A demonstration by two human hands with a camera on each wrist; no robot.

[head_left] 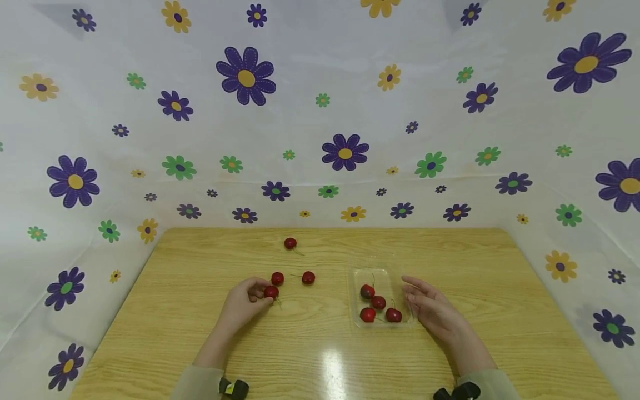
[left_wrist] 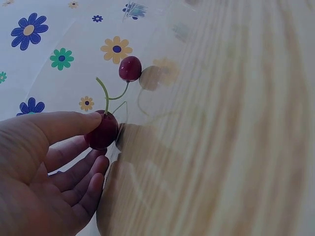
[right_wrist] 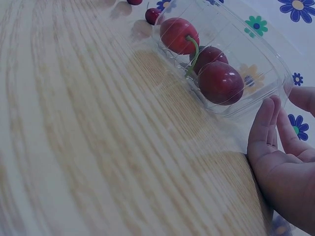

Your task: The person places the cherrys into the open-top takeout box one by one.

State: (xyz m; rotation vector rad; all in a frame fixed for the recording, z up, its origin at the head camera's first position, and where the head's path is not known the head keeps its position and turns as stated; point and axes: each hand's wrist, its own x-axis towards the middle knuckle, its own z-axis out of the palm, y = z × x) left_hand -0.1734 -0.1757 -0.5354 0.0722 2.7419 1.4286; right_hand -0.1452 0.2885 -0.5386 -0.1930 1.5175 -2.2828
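My left hand (head_left: 243,304) pinches a dark red cherry (head_left: 271,292) between thumb and fingers, low over the table; its green stem shows in the left wrist view. Just behind that fruit lies another cherry (head_left: 277,278), and a third cherry (head_left: 308,278) is a little to the right. A clear plastic container (head_left: 384,278) stands right of centre with several cherries inside, among them a bright red cherry (head_left: 367,315). At the container's right side is my right hand (head_left: 436,311), fingers loosely extended. In the right wrist view its fingertips (right_wrist: 268,105) are at the container's end.
One more cherry (head_left: 290,243) with a stem lies farther back on the wood-grain table (head_left: 280,355). A white flower-printed sheet (head_left: 300,116) rises behind the table and along both sides.
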